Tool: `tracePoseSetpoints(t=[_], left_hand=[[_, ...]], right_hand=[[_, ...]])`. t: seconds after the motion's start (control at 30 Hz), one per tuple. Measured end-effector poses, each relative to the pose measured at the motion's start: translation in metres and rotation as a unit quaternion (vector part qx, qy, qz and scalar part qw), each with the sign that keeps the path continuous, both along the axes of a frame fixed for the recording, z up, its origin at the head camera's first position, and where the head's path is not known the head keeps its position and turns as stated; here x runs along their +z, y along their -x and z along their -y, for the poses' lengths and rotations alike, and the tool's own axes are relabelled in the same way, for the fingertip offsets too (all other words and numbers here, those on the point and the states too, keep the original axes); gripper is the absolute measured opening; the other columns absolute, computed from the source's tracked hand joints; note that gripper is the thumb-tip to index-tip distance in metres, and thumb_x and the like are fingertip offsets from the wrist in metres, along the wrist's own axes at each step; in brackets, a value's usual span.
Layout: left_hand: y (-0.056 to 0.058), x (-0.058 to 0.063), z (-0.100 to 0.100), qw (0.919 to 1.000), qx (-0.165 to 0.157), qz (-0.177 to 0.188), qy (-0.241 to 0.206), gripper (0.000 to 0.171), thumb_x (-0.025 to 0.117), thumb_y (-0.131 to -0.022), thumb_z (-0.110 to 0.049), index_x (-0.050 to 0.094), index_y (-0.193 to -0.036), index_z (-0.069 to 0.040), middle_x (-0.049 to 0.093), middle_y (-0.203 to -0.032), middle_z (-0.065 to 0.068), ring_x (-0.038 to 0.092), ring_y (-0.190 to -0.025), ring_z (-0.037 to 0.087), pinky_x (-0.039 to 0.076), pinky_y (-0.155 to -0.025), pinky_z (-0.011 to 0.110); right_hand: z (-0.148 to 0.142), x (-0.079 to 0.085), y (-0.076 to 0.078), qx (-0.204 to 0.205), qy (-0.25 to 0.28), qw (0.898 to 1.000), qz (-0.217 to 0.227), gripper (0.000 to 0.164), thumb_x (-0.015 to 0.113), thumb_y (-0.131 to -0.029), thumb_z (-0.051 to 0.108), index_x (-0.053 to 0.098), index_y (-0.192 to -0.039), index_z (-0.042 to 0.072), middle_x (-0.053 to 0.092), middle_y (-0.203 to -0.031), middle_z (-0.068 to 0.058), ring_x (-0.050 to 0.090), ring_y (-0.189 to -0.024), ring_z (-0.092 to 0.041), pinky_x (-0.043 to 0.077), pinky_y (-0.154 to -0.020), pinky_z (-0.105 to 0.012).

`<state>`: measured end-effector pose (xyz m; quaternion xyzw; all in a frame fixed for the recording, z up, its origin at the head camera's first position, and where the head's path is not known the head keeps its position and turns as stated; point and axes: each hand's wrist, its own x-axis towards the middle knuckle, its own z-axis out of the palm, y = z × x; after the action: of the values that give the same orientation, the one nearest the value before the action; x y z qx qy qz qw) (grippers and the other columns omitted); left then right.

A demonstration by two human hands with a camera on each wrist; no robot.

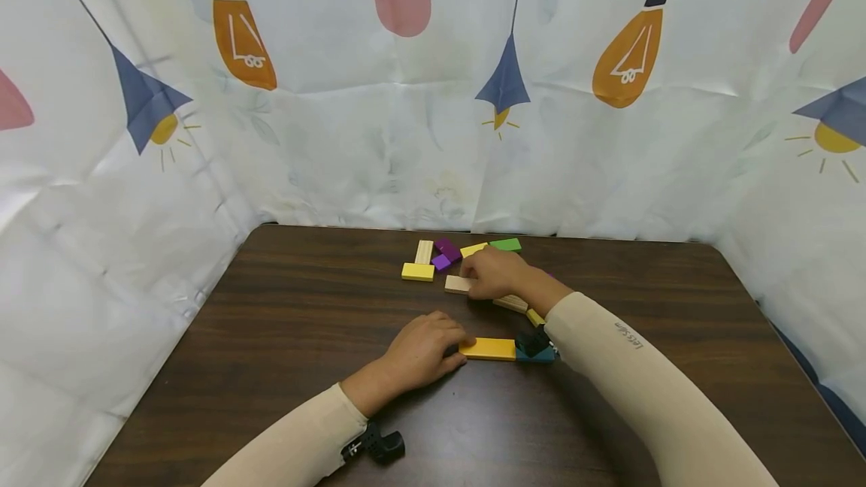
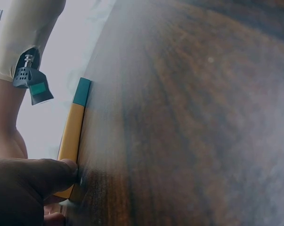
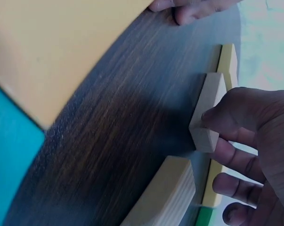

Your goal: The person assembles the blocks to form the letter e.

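Backdrop cloth (image 1: 325, 149), white, printed with lamps and bulbs, behind and beside the table. Table (image 1: 304, 322), dark wood grain, bearing all blocks. Two cream sleeves, the right sleeve (image 1: 649, 374) lettered, the left sleeve (image 1: 291, 434) bearing a black wrist camera (image 1: 386, 446). Left hand (image 1: 422, 348), one: thumb and fingers pinching the left end of the orange block. Right hand (image 1: 497, 273), one: thumb and index finger clamped on a pale wooden block (image 1: 456, 285), beyond the orange one. Orange block (image 1: 490, 349), lying flat on the table, its right end against a teal block (image 1: 537, 356). Farther back, loosely scattered: yellow block (image 1: 418, 272), with a striped pale block (image 1: 423, 252) just behind; purple pieces (image 1: 446, 249), nearby; green block (image 1: 506, 245), near the table's far edge.
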<state>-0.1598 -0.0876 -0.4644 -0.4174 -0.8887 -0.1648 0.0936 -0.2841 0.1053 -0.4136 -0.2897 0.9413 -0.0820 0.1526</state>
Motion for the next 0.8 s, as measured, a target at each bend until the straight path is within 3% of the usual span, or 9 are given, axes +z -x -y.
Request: tracePoseSetpoints(t=[0.27, 0.8], left_hand=[[-0.002, 0.003, 0.001, 0.9999, 0.005, 0.012, 0.005, 0.020, 0.080, -0.091, -0.025, 0.077, -0.110, -0.018, 0.073, -0.107, -0.007, 0.063, -0.102, 0.016, 0.051, -0.091, 0.036], [-0.001, 0.002, 0.000, 0.9999, 0.005, 0.009, 0.006, 0.021, 0.079, -0.091, -0.026, 0.078, -0.112, -0.019, 0.073, -0.109, -0.008, 0.062, -0.103, 0.017, 0.051, -0.091, 0.036]], right_hand=[[-0.006, 0.000, -0.001, 0.020, 0.027, 0.999, 0.015, 0.014, 0.072, -0.095, 0.027, 0.075, -0.107, 0.020, 0.069, -0.096, 0.007, 0.063, -0.083, -0.010, 0.054, -0.071, -0.033], [-0.018, 0.003, -0.006, 0.034, 0.028, 0.999, 0.030, 0.018, 0.074, -0.094, 0.025, 0.076, -0.111, 0.019, 0.069, -0.095, 0.008, 0.062, -0.085, -0.009, 0.055, -0.075, -0.033]])
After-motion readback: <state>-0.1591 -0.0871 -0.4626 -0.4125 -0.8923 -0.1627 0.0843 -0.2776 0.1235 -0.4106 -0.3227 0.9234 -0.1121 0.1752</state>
